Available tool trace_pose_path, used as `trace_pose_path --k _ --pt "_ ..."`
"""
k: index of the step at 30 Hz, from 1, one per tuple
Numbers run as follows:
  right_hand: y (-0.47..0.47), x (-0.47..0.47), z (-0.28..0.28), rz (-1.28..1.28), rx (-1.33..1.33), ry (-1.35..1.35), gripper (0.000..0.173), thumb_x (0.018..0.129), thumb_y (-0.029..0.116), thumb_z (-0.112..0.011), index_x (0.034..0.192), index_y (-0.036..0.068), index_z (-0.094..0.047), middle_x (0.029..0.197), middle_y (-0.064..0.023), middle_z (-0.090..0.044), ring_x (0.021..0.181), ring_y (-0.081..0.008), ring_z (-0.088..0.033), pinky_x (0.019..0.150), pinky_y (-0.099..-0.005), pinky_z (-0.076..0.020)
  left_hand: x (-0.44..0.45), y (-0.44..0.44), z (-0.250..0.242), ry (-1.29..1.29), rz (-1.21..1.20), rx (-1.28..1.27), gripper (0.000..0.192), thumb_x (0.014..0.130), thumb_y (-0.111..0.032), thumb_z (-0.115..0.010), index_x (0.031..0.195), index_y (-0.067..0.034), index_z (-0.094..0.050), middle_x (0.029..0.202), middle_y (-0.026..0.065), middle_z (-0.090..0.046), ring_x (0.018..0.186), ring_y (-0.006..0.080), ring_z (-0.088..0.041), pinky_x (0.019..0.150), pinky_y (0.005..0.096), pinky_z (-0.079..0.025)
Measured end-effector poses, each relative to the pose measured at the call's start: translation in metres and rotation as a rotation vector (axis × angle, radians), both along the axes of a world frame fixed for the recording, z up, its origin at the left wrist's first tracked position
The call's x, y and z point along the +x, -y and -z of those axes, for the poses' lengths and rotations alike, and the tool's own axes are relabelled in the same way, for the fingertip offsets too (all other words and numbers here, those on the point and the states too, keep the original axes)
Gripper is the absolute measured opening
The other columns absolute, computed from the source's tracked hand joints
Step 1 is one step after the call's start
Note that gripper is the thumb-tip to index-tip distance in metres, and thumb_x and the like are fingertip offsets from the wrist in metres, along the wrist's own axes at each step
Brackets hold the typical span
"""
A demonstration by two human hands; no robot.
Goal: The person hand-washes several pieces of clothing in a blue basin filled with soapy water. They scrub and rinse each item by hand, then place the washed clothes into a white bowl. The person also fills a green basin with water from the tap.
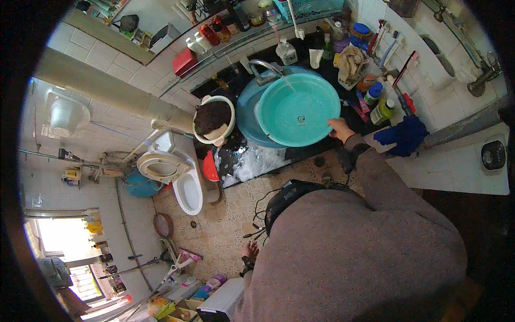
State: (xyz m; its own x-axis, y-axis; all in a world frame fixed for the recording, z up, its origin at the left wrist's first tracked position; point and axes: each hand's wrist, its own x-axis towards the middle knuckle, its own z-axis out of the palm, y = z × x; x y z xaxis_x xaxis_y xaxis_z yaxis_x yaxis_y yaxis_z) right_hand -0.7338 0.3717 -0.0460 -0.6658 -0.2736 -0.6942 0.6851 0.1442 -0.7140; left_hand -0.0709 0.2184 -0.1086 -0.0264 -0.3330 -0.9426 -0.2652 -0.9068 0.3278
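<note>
A turquoise plastic basin (293, 116) sits tilted over a larger blue basin (249, 108) at the sink. The fingers of my right hand (341, 129) grip its right rim. From the chrome faucet (265, 70) a thin stream of water falls into the turquoise basin, which holds some clear water. White suds (257, 161) cover part of the black countertop (231, 161) in front. My left hand (250, 250) hangs low at my side, away from the counter, with nothing seen in it.
Left of the basins, a white pail (231, 116) holds dark cloth. Beyond it stands a toilet (187, 193) with its lid raised. Bottles (382, 112) and a blue glove (404, 135) line the right side. Black cables (257, 229) dangle from my waist bag (289, 197).
</note>
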Motion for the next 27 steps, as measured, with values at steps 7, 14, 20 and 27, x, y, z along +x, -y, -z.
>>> trace_pose_path --k 7,14,20,27 --pt "-0.007 -0.008 0.015 0.003 -0.044 0.033 0.025 0.078 0.015 -0.066 0.095 0.005 -0.051 0.098 -0.0127 -0.049 0.082 -0.0255 -0.050 0.055 -0.0389 -0.0483 0.061 -0.043 0.025 0.070 -0.103 -0.044 0.028 0.089 -0.040 -0.053 0.096 -0.014 -0.061 0.088 0.0025 -0.063 0.072 0.0141 -0.056 0.065 0.0309 -0.045" --pt "-0.033 -0.027 0.049 -0.420 -0.166 -0.133 0.029 0.087 0.018 -0.062 0.112 0.006 -0.054 0.110 -0.0063 -0.051 0.092 -0.0207 -0.050 0.073 -0.0360 -0.0485 0.190 -0.197 0.027 0.088 -0.700 -0.242 0.033 0.085 -0.031 -0.056 0.075 -0.002 -0.064 0.064 0.0082 -0.060 0.056 0.0198 -0.055 0.046 0.0325 -0.044" --pt "-0.057 -0.042 0.047 -1.222 0.120 -0.767 0.046 0.088 0.020 -0.060 0.129 0.006 -0.044 0.117 -0.0125 -0.049 0.086 -0.0208 -0.050 0.069 -0.0335 -0.0450 0.283 -0.374 -0.003 0.991 0.319 -0.085 0.028 0.077 -0.032 -0.061 0.083 -0.006 -0.069 0.083 0.0137 -0.067 0.074 0.0302 -0.063 0.066 0.0400 -0.050" --pt "0.014 -0.023 0.049 -1.228 0.316 -0.367 0.042 0.089 0.022 -0.058 0.125 0.005 -0.045 0.110 -0.0115 -0.049 0.083 -0.0194 -0.050 0.065 -0.0343 -0.0431 0.236 -0.466 -0.074 1.325 -0.122 0.430 0.027 0.083 -0.024 -0.058 0.100 -0.007 -0.069 0.114 0.0165 -0.061 0.103 0.0338 -0.059 0.087 0.0456 -0.048"
